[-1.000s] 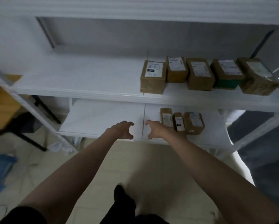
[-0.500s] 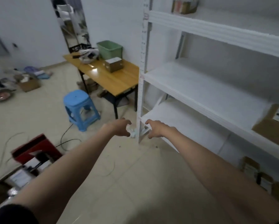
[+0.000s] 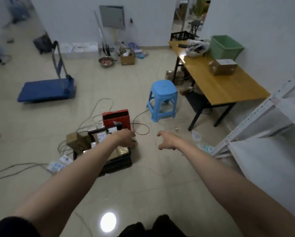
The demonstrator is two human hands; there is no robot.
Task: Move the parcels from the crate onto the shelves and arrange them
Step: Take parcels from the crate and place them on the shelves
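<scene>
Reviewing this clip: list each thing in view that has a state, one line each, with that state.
left hand: over the crate, fingers curled; whether it grips a parcel cannot be told
right hand: fingers loosely curled, holding nothing
crate: on the floor, parcels inside
red box: open at the top
blue stool: upright
green bin: upright on the table
trolley: handle up, deck bare

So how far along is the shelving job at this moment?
Done: not visible; only a corner of the white metal shelving unit shows. In hand: nothing; the left hand reaches over the black plastic crate, the right hand hangs empty. Left: several brown cardboard parcels fill the crate.
</scene>
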